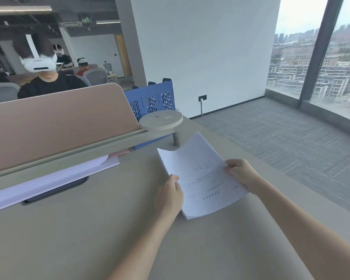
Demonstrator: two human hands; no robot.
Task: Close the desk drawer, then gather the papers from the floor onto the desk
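A stack of white printed papers (198,170) is held just above the beige desk (89,229), its far edge curling up. My left hand (169,196) grips the stack's left edge, thumb on top. My right hand (241,173) grips the right edge. The near corner of the stack touches or nearly touches the desk top. The desk drawer is out of view.
A second pile of white sheets (49,182) lies under the tan divider panel (55,122), over a dark tray (57,190). A round lamp base (162,121) stands behind the papers. Grey carpet (281,138) lies to the right. A person wearing a headset (38,63) sits beyond the divider.
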